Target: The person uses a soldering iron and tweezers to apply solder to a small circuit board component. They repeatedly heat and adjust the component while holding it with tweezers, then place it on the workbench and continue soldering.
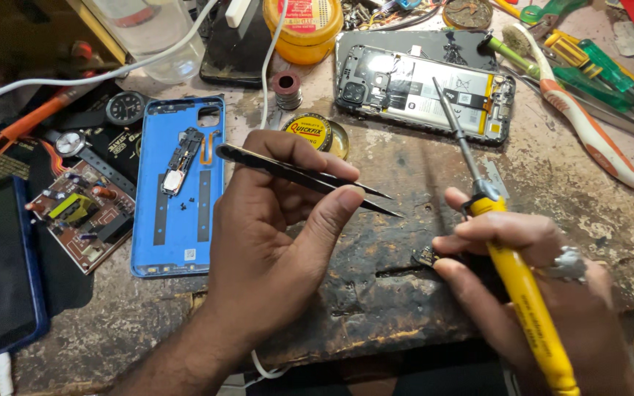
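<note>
left hand point(273, 242) pinching black tweezers point(306, 178), tips toward 3 o'clock | right hand point(530, 279) gripping yellow soldering iron point(522, 293) and a small part point(427, 256) | blue phone cover point(177, 187) at 9 o'clock | opened phone point(423, 92) at 12 o'clock on bench point(376, 293)

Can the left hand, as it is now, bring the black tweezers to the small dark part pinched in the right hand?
Probably yes. The left hand holds the black metal tweezers with tips aimed toward the small dark part in the right hand's fingertips; only bare worn bench lies between.
</note>
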